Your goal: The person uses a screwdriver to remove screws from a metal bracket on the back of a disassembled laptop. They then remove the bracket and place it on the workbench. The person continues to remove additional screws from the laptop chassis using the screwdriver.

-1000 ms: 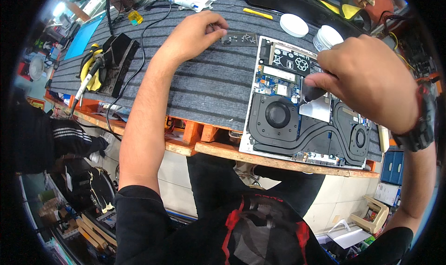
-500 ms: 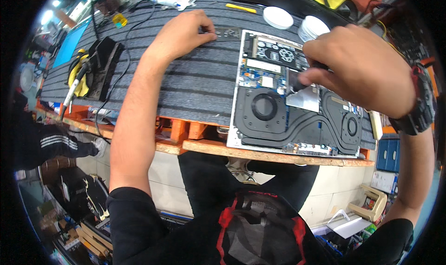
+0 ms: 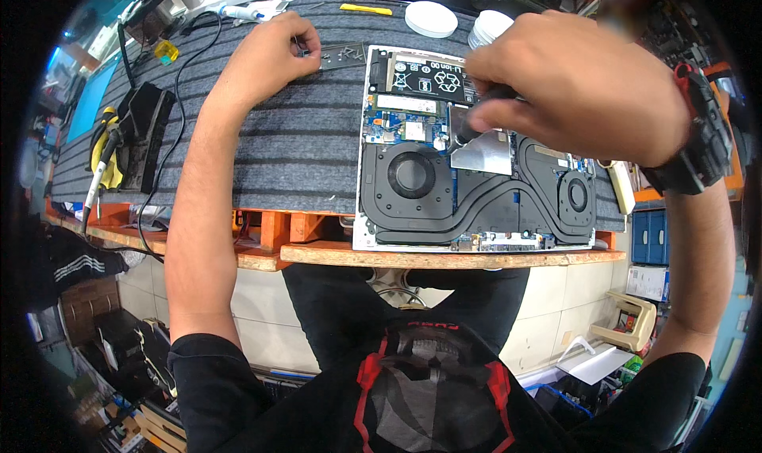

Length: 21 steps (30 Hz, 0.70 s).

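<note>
An open laptop point(image 3: 413, 215) lies bottom side up on the ridged grey mat point(image 3: 294, 159), showing two fans, a battery and blue circuit boards. My right hand point(image 3: 571, 88) is closed around a dark screwdriver point(image 3: 498, 102), held over the silver metal plate point(image 3: 484, 158) in the laptop's middle, its tip low by the plate's left side. At the laptop's upper left, my left hand point(image 3: 278, 60) has its fingers curled and pinched at a dark strip point(image 3: 343, 56) scattered with small screws; what it holds is too small to make out.
A yellow pry tool point(image 3: 365, 9), white lid point(image 3: 430, 19) and white jar point(image 3: 490, 26) lie behind the laptop. A soldering iron point(image 3: 103, 159) in a black stand, cables and a blue sheet point(image 3: 91, 104) are at left. The wooden bench edge point(image 3: 444, 256) runs in front.
The whole scene has shifted left and slightly up in view. My right hand stays on the screwdriver over the laptop, slightly turned; my left hand remains at the strip of screws.
</note>
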Tool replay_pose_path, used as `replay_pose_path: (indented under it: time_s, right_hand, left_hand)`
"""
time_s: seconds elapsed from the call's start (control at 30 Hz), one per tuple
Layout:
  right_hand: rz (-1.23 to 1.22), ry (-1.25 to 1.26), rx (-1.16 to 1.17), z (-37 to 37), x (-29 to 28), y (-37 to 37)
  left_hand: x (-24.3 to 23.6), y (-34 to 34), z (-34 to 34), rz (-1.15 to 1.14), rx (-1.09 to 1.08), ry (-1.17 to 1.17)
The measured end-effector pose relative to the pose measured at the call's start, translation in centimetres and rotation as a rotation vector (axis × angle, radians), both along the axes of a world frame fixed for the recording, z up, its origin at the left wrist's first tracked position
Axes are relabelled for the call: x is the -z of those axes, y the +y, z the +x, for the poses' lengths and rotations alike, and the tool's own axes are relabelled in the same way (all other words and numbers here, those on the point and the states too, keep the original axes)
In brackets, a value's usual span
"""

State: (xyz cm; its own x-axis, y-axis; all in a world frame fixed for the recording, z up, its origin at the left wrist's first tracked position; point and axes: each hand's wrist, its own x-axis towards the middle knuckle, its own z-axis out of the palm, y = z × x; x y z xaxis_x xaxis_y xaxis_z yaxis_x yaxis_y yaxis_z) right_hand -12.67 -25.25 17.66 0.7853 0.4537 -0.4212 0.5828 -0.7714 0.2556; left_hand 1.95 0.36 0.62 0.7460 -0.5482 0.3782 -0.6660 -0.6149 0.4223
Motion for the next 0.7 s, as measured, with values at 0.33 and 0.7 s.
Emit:
replay_pose_path:
  time_s: [0.33, 0.7]
  right_hand:
    - [0.024, -0.047, -0.079, -0.8, 0.0, -0.3]
    - [0.222, -0.111, -0.151, -0.8, 1.7, -1.8]
  left_hand:
    - [-1.0, 0.8, -1.3, -0.205, -0.019, 0.187]
    - [0.6, 1.8, 0.3, -0.491, 0.104, 0.493]
